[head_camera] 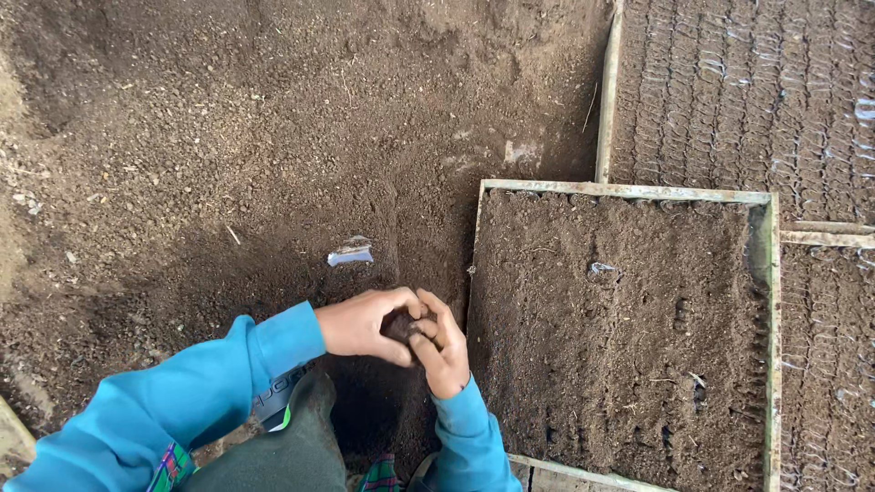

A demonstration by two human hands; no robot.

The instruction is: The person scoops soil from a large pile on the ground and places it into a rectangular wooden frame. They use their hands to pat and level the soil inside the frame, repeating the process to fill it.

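Dark soil lump (399, 323) mostly hidden between cupped fingers (415, 305).

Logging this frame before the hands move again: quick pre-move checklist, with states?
1. Both hands in view: ok. Left hand and right hand meet over the loose soil.
2. Grip: ok. Fingers of both hands close around a dark clump of soil.
3. Clump shape or wrapping: cannot tell, mostly hidden.
4. Wooden frame beside the hands: ok, filled with soil, top surface uneven.
5. Ground by the hands: not ok, a white scrap lies in the soil.
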